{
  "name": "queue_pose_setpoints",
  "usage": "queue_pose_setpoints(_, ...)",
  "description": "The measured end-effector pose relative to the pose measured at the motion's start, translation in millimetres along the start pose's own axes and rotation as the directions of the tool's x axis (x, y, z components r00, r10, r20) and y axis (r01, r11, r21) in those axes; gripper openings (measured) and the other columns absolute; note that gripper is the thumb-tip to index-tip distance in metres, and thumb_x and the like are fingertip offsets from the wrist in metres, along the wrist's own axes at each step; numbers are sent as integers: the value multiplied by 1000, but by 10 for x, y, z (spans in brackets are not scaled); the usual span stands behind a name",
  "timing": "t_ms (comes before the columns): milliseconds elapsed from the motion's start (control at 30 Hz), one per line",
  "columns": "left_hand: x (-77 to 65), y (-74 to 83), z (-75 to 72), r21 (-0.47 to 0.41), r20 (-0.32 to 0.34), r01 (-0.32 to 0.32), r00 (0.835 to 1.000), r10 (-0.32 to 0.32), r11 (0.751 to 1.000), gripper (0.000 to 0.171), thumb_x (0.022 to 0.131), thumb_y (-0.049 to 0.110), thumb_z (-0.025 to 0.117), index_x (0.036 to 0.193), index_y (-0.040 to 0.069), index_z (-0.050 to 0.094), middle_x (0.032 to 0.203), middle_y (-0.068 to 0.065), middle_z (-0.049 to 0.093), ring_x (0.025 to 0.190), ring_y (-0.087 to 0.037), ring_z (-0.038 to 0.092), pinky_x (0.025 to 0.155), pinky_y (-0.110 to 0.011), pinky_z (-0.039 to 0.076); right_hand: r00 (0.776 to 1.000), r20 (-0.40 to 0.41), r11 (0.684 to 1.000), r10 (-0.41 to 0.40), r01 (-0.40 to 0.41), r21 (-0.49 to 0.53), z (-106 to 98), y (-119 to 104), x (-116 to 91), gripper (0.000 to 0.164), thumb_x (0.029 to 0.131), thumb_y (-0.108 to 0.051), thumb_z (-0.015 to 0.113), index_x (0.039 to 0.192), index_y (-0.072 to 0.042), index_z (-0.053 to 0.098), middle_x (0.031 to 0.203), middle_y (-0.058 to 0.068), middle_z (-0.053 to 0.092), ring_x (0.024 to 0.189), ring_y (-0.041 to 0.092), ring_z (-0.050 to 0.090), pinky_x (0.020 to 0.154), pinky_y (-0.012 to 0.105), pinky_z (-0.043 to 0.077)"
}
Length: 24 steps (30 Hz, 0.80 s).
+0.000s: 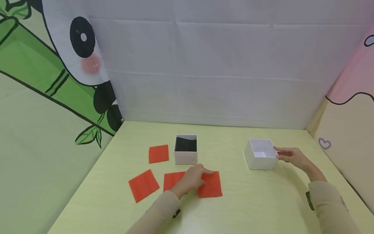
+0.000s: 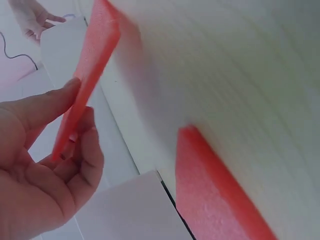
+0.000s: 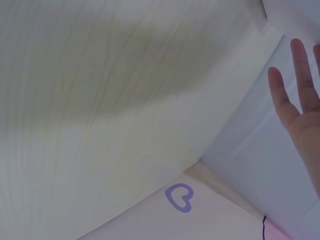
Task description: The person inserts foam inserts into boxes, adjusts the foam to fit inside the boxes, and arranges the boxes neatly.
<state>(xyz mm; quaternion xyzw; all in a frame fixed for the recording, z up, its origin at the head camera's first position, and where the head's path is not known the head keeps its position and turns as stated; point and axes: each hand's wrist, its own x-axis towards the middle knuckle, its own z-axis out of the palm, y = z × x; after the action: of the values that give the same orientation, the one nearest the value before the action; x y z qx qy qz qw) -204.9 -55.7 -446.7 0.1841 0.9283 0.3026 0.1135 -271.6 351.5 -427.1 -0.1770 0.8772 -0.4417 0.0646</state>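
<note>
My left hand (image 1: 191, 178) pinches a thin red square sheet (image 1: 211, 188) between thumb and fingers. In the left wrist view, that same sheet (image 2: 92, 60) stands edge-on, raised off the table. My right hand (image 1: 293, 157) touches the right side of a white open-topped box (image 1: 260, 163), whose visible inside is bare. Its fingers look straight in the right wrist view; the thumb is hidden there. Another white box (image 1: 186, 158), holding a black sheet (image 1: 186, 145), stands beyond my left hand. Another red sheet (image 1: 173, 179) lies partly covered by that hand.
Two more red square sheets lie to the left, one farther back (image 1: 158, 153) and one nearer (image 1: 143, 186). A pale wood-grain table (image 1: 233, 211) carries everything. A white cloth backdrop (image 1: 219, 65) closes off its far edge, with printed panels at both sides.
</note>
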Motion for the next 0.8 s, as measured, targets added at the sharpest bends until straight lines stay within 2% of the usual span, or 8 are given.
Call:
queue_pose_setpoints(100,19,-4,-26,-118,-31,6,999,-10,993,31,75,4,70,103,17,70,93,7,57,85,-14,50,64,-24,44,1000,-3,1000,8,-8,9,4,23,2,46,88,-13,58,122,12,42,118,34,46,88,-5,53,68,29,47)
queue_pose_setpoints(167,38,-12,-43,-181,-62,-13,998,2,983,22,74,6,72,95,14,71,91,8,61,85,-15,52,68,-25,44,1000,-7,1000,13,-13,18,7,35,1,46,88,-14,58,123,12,42,119,33,46,89,-5,53,69,29,47)
queue_pose_setpoints(267,59,-17,-68,-243,-101,-62,994,39,968,14,73,7,73,86,12,72,82,8,62,77,-13,52,65,-25,44,1000,-20,1000,12,-11,24,11,44,-7,46,87,-13,58,123,12,43,119,26,49,89,-4,53,69,28,47)
queue_pose_setpoints(333,63,-15,-81,-279,-113,-89,992,59,956,11,73,8,73,84,11,72,79,8,62,71,-12,50,62,-24,42,1000,-25,999,6,-5,36,14,42,-13,46,87,-12,59,122,13,43,118,16,52,89,-4,54,69,29,48)
queue_pose_setpoints(433,66,-8,-100,-318,-116,-112,990,79,941,11,76,8,71,86,11,71,82,8,62,72,-11,49,62,-24,42,1000,-30,999,-2,4,49,19,44,-17,46,86,-11,60,121,13,44,115,1,55,88,-3,54,69,29,48)
queue_pose_setpoints(533,69,-1,-111,-353,-123,-132,988,94,926,11,80,7,66,90,11,70,89,6,63,80,-12,51,68,-24,43,1000,-25,998,-7,8,61,20,46,-15,47,86,-13,60,121,13,43,112,-7,54,88,-3,54,69,27,48)
queue_pose_setpoints(667,70,14,-127,-379,-133,-131,987,86,916,14,83,7,63,94,11,69,95,5,62,90,-14,52,70,-25,44,1000,-28,997,-1,3,71,22,46,-6,46,86,-12,60,121,13,44,112,-9,54,89,-4,54,69,24,47)
queue_pose_setpoints(800,63,32,-136,-384,-150,-126,986,72,915,12,83,5,62,93,10,67,94,3,61,89,-16,51,68,-25,45,1000,-28,998,-9,11,67,22,45,-7,46,86,-12,60,121,13,44,113,-5,54,89,-2,54,69,26,48)
